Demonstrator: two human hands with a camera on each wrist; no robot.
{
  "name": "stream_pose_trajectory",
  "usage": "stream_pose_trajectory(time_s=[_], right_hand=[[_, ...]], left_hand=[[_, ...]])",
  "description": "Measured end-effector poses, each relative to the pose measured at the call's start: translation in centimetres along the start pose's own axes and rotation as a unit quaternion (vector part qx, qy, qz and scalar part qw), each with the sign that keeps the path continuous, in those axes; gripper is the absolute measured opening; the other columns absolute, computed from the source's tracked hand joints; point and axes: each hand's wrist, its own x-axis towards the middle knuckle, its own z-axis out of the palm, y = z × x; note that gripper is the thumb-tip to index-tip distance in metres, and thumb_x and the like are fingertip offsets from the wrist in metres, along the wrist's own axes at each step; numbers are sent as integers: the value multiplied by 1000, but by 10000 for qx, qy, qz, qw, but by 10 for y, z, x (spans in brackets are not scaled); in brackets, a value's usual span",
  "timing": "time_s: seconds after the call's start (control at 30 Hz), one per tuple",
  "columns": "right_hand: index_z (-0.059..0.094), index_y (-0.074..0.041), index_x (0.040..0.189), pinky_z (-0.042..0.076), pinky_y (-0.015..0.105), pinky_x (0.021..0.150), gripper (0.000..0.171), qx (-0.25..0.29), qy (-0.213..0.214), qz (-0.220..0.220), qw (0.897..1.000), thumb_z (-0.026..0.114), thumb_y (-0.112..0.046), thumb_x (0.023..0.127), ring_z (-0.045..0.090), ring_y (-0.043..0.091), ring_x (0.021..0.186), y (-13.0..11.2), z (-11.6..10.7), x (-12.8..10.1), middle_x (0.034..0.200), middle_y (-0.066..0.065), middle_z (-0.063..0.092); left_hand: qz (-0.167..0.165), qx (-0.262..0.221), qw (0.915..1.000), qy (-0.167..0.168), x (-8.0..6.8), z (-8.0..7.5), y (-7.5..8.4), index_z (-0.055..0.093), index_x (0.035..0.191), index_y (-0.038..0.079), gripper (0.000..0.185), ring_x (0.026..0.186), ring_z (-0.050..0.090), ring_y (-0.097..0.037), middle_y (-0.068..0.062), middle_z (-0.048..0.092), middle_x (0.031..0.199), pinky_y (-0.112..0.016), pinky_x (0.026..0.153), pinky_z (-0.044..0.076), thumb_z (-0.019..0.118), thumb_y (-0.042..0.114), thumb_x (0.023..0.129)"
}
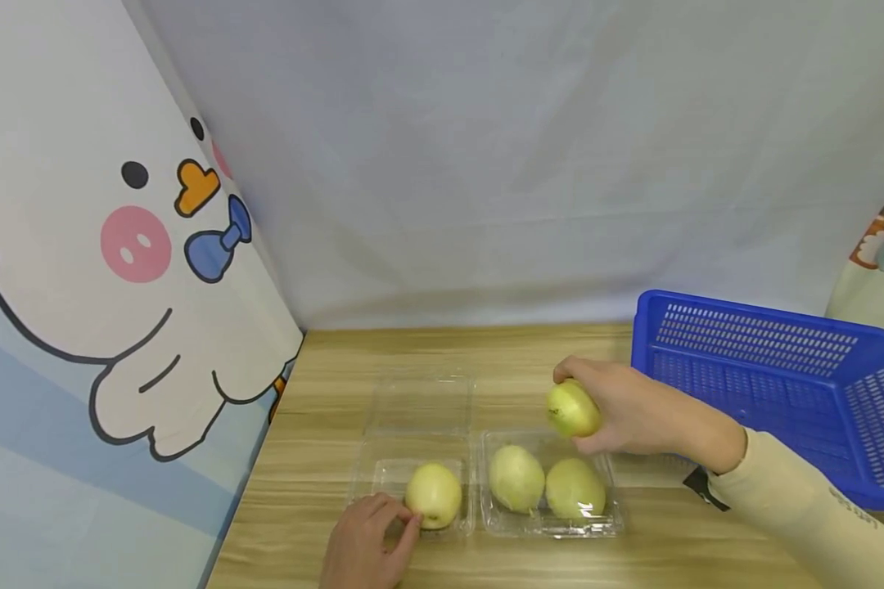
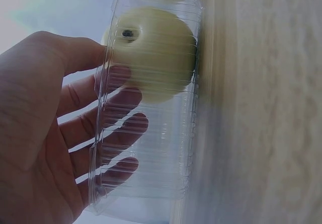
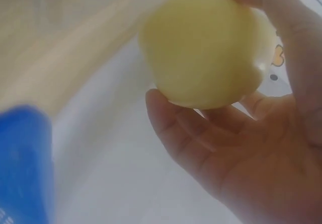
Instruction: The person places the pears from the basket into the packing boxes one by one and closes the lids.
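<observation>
Head cam looks fwd/down over table (image 1: 501, 352) from mid range; L wrist cam sits v. close on left clear tray (image 2: 146, 148), R wrist cam v. close on held pear (image 3: 206, 48), both also in head view.

Open table (image 1: 427, 352) behind the clear trays (image 1: 552, 523), hemmed by blue basket (image 1: 773, 384) on the right, cartoon curtain (image 1: 118, 270) on the left.
</observation>
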Motion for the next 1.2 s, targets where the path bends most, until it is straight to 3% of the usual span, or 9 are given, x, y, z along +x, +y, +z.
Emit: stream_pose_trajectory(time_s=[0.27, 0.5, 0.83, 1.0, 1.2], right_hand=[[56, -9, 128, 56, 23, 68, 62, 684, -373, -112, 9969, 89, -18, 76, 60, 8, 85, -22, 25, 9, 103, 1, 65], [59, -9, 127, 56, 21, 69, 64, 502, -332, -469, 9971, 91, -24, 74, 63, 7, 86, -35, 47, 19, 103, 1, 68], [60, -12, 125, 58, 22, 76, 61, 460, -165, -1001, 9938, 92, -19, 73, 65, 10, 91, -50, 63, 38, 105, 0, 68], [61, -13, 125, 57, 20, 75, 62, 474, -220, -1026, 9934, 92, -19, 72, 63, 8, 89, -60, 70, 49, 105, -2, 67], [61, -11, 133, 58, 22, 81, 67, 348, -583, -863, 9940, 92, -22, 74, 66, 13, 99, -77, 80, 60, 120, 5, 69]], left_hand=[[136, -43, 9998, 99, -1, 2, -3, 71, 70, 25, 23, 68, 55, 5, 19, 64, 73, -20, 61, 49, 91, 19, 79], [82, -112, 9999, 19, 0, 1, -2, 71, 71, 26, 23, 68, 53, 6, 20, 62, 73, -21, 61, 48, 91, 20, 80], [142, -120, 9998, 81, -1, 1, -3, 71, 70, 25, 23, 70, 56, 5, 19, 63, 73, -22, 64, 50, 92, 18, 78], [47, -85, 10000, 0, 0, -1, -2, 70, 71, 26, 23, 72, 59, 3, 19, 64, 74, -24, 66, 52, 91, 20, 80], [53, -46, 10000, -61, -1, 0, -2, 70, 71, 27, 24, 71, 58, 4, 20, 63, 73, -23, 65, 52, 91, 21, 81]])
